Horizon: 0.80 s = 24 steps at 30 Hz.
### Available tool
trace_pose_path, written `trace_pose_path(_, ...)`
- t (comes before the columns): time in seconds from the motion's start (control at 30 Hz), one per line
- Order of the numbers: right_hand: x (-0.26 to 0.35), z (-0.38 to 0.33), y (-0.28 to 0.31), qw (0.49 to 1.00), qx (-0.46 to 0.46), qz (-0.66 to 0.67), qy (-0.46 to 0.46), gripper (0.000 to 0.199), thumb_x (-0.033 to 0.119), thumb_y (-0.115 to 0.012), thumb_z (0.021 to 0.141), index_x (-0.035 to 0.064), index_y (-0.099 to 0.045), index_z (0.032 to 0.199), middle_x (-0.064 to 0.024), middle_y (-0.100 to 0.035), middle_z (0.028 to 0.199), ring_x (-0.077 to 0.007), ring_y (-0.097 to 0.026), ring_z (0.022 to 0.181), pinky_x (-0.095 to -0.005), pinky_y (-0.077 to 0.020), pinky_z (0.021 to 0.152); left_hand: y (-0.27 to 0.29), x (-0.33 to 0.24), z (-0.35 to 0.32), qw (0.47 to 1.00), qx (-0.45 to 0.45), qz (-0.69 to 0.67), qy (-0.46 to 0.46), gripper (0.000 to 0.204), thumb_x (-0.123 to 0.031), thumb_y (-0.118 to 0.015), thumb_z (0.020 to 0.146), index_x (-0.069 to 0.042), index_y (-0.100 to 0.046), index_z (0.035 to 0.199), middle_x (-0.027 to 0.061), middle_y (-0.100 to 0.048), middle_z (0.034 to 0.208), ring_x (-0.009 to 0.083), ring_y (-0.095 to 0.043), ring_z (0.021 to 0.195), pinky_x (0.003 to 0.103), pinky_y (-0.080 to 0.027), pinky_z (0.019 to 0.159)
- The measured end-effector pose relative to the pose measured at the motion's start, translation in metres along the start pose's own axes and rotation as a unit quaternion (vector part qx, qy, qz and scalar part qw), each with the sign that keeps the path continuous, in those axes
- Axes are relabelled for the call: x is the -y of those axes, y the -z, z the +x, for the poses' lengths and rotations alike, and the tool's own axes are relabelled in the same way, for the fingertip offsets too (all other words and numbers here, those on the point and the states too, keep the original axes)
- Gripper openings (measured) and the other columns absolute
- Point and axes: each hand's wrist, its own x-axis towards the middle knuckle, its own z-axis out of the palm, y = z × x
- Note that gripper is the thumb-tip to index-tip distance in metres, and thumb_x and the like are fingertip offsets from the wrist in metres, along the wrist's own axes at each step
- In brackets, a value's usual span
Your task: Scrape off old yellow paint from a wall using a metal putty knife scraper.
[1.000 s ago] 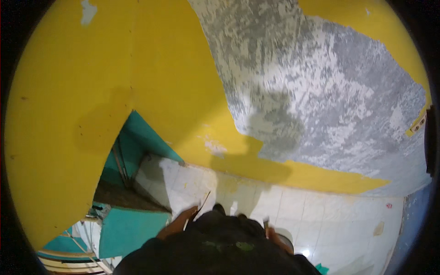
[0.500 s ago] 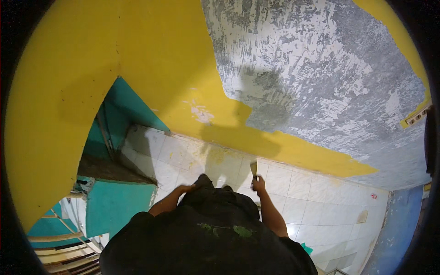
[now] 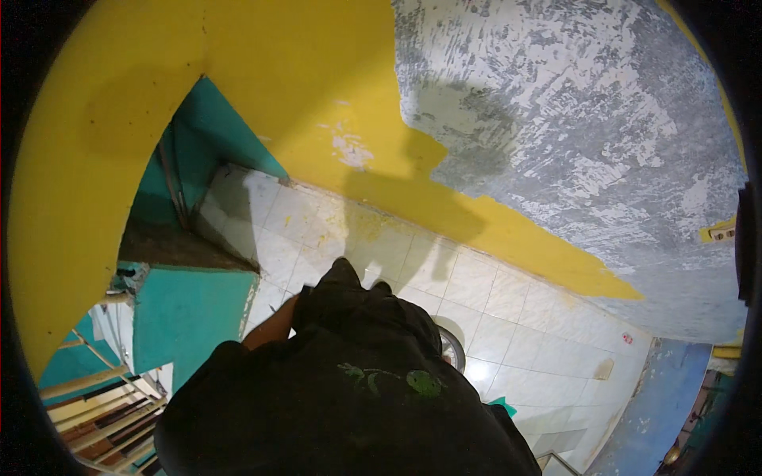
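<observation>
My left forearm (image 3: 274, 327) comes out on the left side of my dark shirt (image 3: 349, 397). The hand at its end is tucked behind the cloth, so its fingers do not show. My right hand and the scraper are out of sight behind my body. A round, dark-rimmed object (image 3: 454, 351) peeks out at the shirt's right edge; its kind is hard to make out. Ahead rises a yellow wall (image 3: 317, 87) with a large stripped patch (image 3: 556, 135) of grey and white. Yellow flakes (image 3: 321, 236) lie on the tiles at its foot.
White floor tiles (image 3: 492, 337) run along the wall. At left are a teal block (image 3: 194, 309) beside a recess and a wooden slatted thing (image 3: 111, 428). A blue wall (image 3: 635, 412) and a socket plate (image 3: 721, 231) are at right. Something green (image 3: 503, 406) lies on the floor.
My right hand, which held a scraper upright, has dropped out of view behind my body. My left hand has slipped behind the shirt. The round object has come into sight, and the view has shifted.
</observation>
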Motion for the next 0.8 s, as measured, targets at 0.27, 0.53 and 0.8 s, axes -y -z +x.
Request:
trace_pose_path(0.27,0.258,-0.018,0.201,0.925,-0.100,0.360,0.075,0.021,0.017,-0.054,0.078,0.0087,-0.056,0.098,-0.0102,-0.057,0.066,-0.0206,-0.053,0.046,-0.0333,-0.0422,0.039,0.020,-0.044,-0.015,0.992,-0.065,-0.089,0.068,0.057,-0.054,-0.056,0.074,-0.013,-0.054,0.113,0.0093,-0.052,0.113,0.0268,-0.048,0.099,0.047,-0.037,0.081)
trace_pose_path(0.53,0.228,-0.011,0.193,0.937,-0.040,0.286,0.194,0.017,0.018,-0.058,0.074,0.0070,-0.062,0.086,-0.0144,-0.061,0.074,-0.0306,-0.060,0.062,-0.0423,-0.0484,0.055,-0.007,-0.007,-0.051,0.984,0.051,-0.170,0.003,0.055,-0.054,-0.061,0.072,-0.012,-0.058,0.107,0.0076,-0.056,0.110,0.0226,-0.050,0.100,0.040,-0.039,0.083)
trace_pose_path(0.8,0.155,-0.003,0.147,0.991,0.083,0.094,0.055,0.044,0.038,-0.055,0.071,-0.0003,-0.064,0.090,-0.0210,-0.062,0.090,-0.0350,-0.059,0.090,-0.0395,-0.0456,0.075,-0.020,-0.008,-0.060,0.948,0.087,-0.304,0.020,0.056,-0.053,-0.056,0.077,-0.006,-0.057,0.108,0.0098,-0.059,0.106,0.0240,-0.055,0.095,0.038,-0.041,0.085)
